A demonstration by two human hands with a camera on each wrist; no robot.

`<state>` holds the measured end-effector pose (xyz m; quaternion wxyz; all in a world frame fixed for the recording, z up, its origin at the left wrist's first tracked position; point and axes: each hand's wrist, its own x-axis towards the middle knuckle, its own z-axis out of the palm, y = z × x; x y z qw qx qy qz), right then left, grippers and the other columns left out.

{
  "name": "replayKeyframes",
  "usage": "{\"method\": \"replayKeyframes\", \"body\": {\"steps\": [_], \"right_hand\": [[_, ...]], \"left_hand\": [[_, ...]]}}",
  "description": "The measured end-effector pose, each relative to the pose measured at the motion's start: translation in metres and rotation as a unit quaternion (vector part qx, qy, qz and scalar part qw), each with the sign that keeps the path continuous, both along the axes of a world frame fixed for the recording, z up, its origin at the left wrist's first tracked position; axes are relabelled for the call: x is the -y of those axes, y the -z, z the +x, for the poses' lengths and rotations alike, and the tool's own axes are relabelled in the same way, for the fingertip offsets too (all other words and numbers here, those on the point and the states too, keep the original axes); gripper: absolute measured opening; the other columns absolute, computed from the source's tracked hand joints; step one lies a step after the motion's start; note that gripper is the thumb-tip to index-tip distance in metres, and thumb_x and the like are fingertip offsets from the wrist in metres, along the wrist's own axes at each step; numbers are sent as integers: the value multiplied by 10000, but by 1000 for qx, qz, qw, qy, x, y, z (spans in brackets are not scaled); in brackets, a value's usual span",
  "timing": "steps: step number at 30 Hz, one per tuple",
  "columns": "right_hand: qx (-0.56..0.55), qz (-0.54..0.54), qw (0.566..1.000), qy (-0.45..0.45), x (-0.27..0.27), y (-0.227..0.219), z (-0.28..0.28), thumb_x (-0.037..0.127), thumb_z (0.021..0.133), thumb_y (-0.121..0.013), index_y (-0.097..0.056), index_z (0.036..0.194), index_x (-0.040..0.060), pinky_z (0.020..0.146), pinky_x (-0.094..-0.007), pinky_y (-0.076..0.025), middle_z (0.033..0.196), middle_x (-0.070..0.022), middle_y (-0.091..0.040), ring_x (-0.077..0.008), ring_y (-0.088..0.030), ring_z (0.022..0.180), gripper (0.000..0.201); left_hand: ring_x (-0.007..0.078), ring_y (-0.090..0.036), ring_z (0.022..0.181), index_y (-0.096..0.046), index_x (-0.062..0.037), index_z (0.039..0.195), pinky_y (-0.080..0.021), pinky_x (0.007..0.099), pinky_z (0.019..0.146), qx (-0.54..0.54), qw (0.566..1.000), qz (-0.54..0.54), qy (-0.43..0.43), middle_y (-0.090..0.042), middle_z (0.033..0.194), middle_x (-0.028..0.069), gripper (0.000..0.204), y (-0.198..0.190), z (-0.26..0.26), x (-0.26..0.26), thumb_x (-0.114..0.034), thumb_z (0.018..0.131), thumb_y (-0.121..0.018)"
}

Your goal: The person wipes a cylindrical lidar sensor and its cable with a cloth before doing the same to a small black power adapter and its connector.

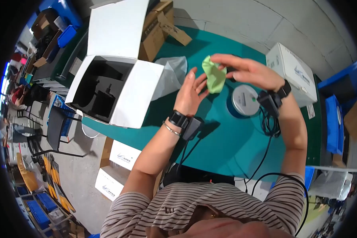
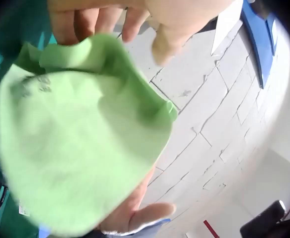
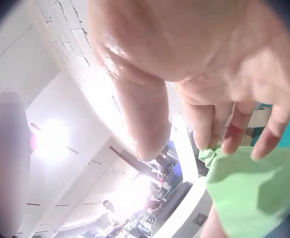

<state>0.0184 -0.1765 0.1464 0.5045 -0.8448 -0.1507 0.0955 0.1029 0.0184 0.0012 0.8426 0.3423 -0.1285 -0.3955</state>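
Observation:
A crumpled light-green cloth (image 1: 215, 75) (image 2: 80, 144) (image 3: 256, 186) hangs above the table between both hands. On its left, my left hand (image 1: 190, 95) (image 2: 130, 20) has loosely bent fingers at the cloth's edge, the thumb standing apart. From the other side my right hand (image 1: 254, 73) (image 3: 204, 64) reaches over with extended fingers, their tips at the cloth's upper edge and the thumb away from it. The cloth hides part of the fingers, so the exact contact is unclear. Dark marks show on the cloth in the left wrist view.
An open white box (image 1: 137, 93) with black foam stands left, beside a plastic bag (image 1: 172, 71) and cardboard box (image 1: 156, 31). Right of the cloth are a round white-topped container (image 1: 245, 100), a coiled black cable (image 1: 269, 123) and a closed white box (image 1: 291, 73).

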Motion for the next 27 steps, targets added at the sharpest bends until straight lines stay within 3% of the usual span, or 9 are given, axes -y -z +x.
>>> {"method": "replayKeyframes", "body": {"steps": [2,5,8,10,11,13,16,19,27], "right_hand": [[-37,51,998,11,-14,12,-36,369,897,-574,-372,1444,76,1012,-338,-379,1480,-60,-348,-194,-414,1251,652],[-82,70,993,52,-36,24,-83,354,855,-645,-371,1443,76,1012,-356,-373,1497,-70,-307,-218,-414,1248,706],[-55,75,990,106,-50,27,-124,207,861,-672,-399,1415,69,1024,-360,-383,1430,-105,-418,-231,-419,1282,634],[121,-163,954,219,-41,29,-151,200,791,-746,-433,1381,61,1026,-397,-380,1391,-135,-448,-287,-429,1260,682],[118,-163,954,224,-33,38,-167,200,791,-746,-433,1381,61,1026,-397,-380,1391,-135,-448,-287,-429,1260,682],[181,-352,840,372,-9,74,-200,245,725,-803,-460,1352,61,1033,-442,-366,1358,-181,-461,-366,-435,1231,738],[120,-410,774,468,11,107,-247,305,676,-835,-481,1335,59,1030,-467,-363,1345,-210,-464,-401,-439,1215,787],[88,-362,814,447,15,131,-265,280,667,-844,-504,1316,64,1029,-473,-362,1344,-236,-457,-417,-426,1218,764],[82,-333,781,522,-9,127,-238,350,667,-827,-514,1313,131,1043,-468,-321,1355,-127,-463,-338,-378,1264,750]], "left_hand": [[237,-514,1188,-294,-94,1443,-427,379,971,7,1000,-9,8,-486,1332,169,599,-10,-5,-3,-384,969,-516],[179,-638,917,-571,-38,1147,-537,296,779,32,998,-10,43,-650,1025,101,223,4,-4,0,-98,932,-583],[160,-642,864,-610,-34,1044,-535,288,752,36,998,-8,49,-666,949,74,135,6,-8,1,-77,915,-608],[162,-642,872,-614,-30,1031,-534,292,757,47,998,11,28,-672,953,79,125,6,-4,1,-78,916,-610],[170,-642,878,-615,-27,1039,-534,298,763,39,999,23,20,-671,958,81,133,8,-1,1,-85,919,-609],[180,-642,887,-614,-21,1050,-536,307,768,12,997,72,-10,-665,970,87,148,15,6,2,-96,922,-609],[192,-631,933,-611,-22,1069,-528,316,804,6,998,65,-11,-640,1020,84,172,22,11,2,-94,913,-623],[179,-615,945,-612,-34,1083,-508,315,808,14,998,56,-5,-622,1042,70,199,15,3,1,-65,889,-646],[90,-607,876,-630,-8,1039,-488,222,753,412,906,76,58,-663,972,47,171,-37,-64,31,-15,869,-645]]}}
